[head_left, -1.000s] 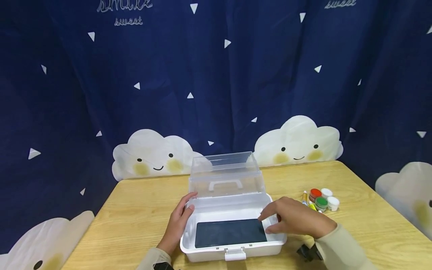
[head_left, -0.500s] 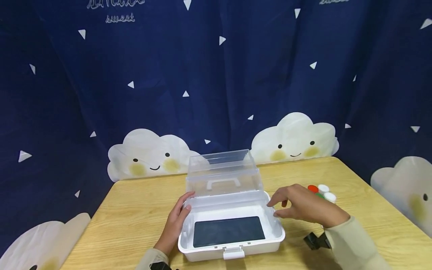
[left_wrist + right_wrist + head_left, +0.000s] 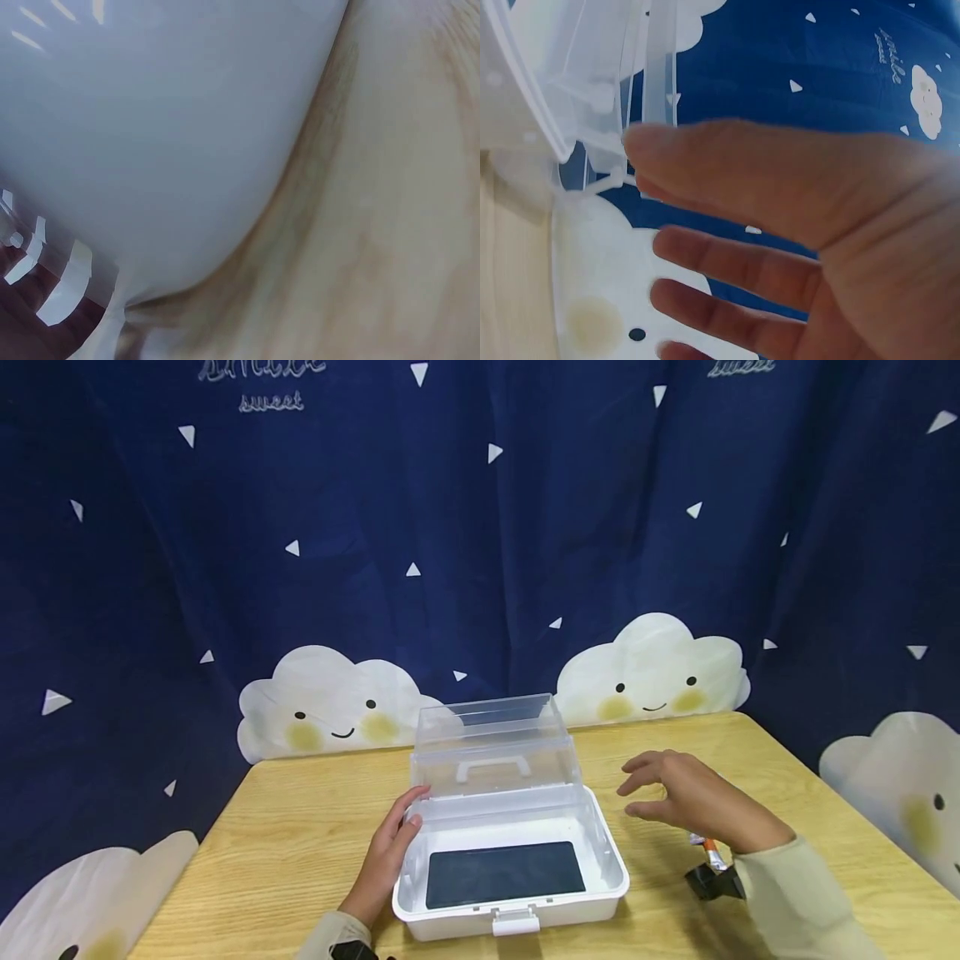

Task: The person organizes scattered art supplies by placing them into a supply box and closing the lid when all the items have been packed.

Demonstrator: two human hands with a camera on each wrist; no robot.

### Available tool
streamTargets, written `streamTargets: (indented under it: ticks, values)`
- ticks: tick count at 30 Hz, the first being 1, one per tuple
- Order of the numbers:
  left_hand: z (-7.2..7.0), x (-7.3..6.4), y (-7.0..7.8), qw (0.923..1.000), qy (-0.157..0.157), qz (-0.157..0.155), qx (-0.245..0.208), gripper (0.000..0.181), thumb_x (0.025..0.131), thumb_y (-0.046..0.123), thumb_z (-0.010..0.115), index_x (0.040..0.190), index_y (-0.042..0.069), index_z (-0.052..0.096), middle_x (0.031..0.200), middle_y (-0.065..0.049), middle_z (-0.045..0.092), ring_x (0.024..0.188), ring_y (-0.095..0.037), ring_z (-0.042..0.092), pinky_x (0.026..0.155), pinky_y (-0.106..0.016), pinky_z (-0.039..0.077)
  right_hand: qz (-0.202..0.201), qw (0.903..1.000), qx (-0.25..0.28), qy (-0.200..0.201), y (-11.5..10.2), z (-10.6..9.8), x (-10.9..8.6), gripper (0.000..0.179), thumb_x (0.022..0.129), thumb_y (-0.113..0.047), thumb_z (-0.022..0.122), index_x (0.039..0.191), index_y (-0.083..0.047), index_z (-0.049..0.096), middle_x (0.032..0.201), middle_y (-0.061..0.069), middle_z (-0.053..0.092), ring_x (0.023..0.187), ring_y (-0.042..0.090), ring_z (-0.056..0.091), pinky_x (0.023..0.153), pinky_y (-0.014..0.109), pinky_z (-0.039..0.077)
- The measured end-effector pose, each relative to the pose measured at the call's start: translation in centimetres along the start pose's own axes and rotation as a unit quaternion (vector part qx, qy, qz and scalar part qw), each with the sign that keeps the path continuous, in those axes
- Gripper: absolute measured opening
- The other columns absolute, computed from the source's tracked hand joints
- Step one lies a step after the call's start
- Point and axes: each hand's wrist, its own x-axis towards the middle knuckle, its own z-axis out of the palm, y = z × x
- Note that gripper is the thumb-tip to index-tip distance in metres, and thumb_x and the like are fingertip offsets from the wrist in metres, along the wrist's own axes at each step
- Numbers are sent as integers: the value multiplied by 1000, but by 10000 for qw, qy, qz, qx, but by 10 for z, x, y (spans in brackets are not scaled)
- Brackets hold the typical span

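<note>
At lower centre, the left hand (image 3: 390,852), thumb parted, is apparently steadying the box (image 3: 457,925) well while the right hand (image 3: 701,797), fingers spread, is hovering clear.

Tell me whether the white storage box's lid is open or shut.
Open: the clear plastic lid stands raised at the rear of the white storage box, leaving the dark rectangular panel inside exposed.

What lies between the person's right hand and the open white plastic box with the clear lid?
In the head view, only bare light-wood tabletop shows between the right hand and the white box.
</note>
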Motion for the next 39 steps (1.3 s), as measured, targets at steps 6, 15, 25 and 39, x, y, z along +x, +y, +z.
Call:
streamTargets:
  ticks: [6, 15, 25, 39]
  values:
    - [0, -1, -1, 10000, -39, 31, -43, 38, 103, 24, 44, 141, 25, 46, 144, -4, 46, 133, -23, 40, 103, -23, 33, 475, 9980, -320, 258, 11, 3, -1, 14, 74, -21, 83, 87, -21, 77, 117, 15, 64, 105, 43, 58, 84, 61, 44]
    - [-1, 0, -3, 9998, -6, 203, -4, 38, 103, 23, 44, 141, 25, 47, 140, -5, 50, 128, -23, 45, 101, -22, 36, 1374, 9885, -476, 419, 27, 10, -2, 14, 75, -24, 81, 87, -16, 77, 124, 23, 60, 109, 49, 51, 75, 60, 35]
    - [-1, -1, 0, 10000, -19, 13, -62, 39, 102, 25, 45, 141, 25, 46, 142, -5, 48, 130, -23, 43, 101, -22, 35, 1870, 9788, -562, 615, 43, 16, -3, 21, 78, -24, 79, 92, -8, 77, 124, 29, 57, 103, 51, 51, 73, 64, 34]
    - [-1, 0, -1, 9999, -17, 74, -91, 39, 102, 25, 45, 141, 26, 46, 142, -3, 48, 131, -22, 42, 102, -22, 34, 2262, 9720, -556, 294, 67, 30, -5, 28, 76, -29, 78, 95, -8, 75, 107, 24, 61, 92, 47, 50, 67, 63, 34]
